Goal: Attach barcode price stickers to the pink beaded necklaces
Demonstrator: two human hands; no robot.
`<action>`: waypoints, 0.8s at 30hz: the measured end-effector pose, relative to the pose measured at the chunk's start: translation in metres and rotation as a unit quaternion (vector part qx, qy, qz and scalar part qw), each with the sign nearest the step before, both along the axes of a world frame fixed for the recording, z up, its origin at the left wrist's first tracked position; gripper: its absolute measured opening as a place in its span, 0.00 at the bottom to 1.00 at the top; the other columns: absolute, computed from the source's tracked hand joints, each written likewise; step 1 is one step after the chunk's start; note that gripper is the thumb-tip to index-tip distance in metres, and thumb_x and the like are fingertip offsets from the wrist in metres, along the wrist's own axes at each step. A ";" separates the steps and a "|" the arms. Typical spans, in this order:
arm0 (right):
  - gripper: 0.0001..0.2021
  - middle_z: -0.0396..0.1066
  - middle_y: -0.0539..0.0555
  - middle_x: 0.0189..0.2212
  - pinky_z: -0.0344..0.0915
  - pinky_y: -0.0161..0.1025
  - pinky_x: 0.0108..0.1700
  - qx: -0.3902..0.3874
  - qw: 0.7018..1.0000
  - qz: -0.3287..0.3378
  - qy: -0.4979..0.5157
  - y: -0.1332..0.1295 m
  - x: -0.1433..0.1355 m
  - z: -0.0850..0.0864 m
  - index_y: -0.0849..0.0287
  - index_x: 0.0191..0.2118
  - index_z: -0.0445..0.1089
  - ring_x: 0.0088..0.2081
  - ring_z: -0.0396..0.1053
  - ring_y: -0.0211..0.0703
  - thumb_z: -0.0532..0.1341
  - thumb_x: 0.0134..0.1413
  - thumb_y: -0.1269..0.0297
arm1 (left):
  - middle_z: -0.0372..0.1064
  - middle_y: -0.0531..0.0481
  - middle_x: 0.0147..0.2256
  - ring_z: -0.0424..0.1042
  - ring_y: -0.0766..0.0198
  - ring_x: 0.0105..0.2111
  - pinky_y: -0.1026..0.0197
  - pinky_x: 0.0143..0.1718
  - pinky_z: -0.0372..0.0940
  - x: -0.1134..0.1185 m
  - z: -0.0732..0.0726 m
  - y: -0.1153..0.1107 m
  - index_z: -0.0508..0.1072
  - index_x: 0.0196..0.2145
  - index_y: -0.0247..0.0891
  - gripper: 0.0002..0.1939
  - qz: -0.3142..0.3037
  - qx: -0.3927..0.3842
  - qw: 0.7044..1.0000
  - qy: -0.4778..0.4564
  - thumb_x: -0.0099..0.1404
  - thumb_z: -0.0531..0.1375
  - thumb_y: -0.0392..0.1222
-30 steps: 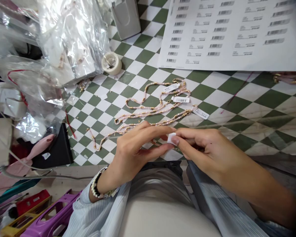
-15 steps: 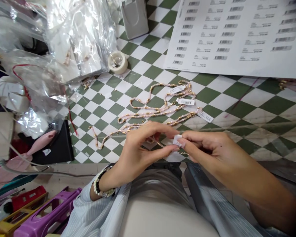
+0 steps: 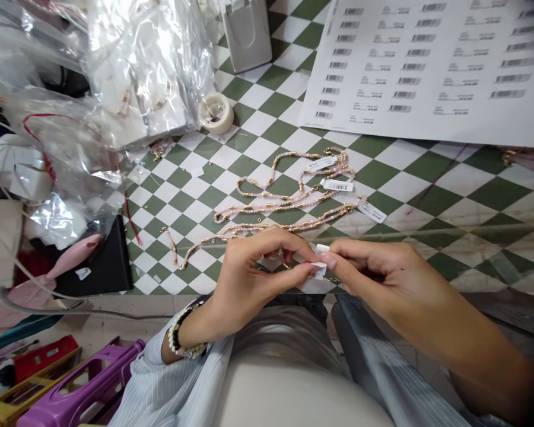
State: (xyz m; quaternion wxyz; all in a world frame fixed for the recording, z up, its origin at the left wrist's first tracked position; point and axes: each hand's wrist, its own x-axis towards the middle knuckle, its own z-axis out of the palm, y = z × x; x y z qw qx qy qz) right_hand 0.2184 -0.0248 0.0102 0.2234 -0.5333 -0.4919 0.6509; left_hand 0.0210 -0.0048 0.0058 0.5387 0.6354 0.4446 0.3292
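Between the fingertips of my two hands is a small white sticker label, bent so that parts of it show above and below. My left hand pinches its lower left part with thumb and forefinger. On the other side my right hand grips it between thumb and forefinger. A thin gold chain runs beneath the label by my right fingers; part of it is hidden by the hands. Just beyond lie pink and gold beaded necklaces, several ends carrying white barcode tags.
A sheet of barcode labels lies at the back right. Plastic bags, a tape roll and a grey box-like object stand at the back left. Loose beads dot the checkered table. A purple plastic frame is below left.
The label has folded or shifted between the fingertips, its white edges now showing above and below. My left fingers have moved slightly down; the necklaces stay put.
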 end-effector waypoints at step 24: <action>0.21 0.49 0.45 0.20 0.45 0.34 0.22 0.038 0.996 0.025 -0.073 0.001 0.006 0.001 0.58 0.25 0.65 0.22 0.47 0.32 0.58 0.67 0.50 | 0.77 0.53 0.31 0.67 0.72 0.25 0.69 0.28 0.63 0.010 -0.001 -0.002 0.63 0.41 0.41 0.19 0.053 -0.187 0.977 -0.089 0.60 0.68 0.30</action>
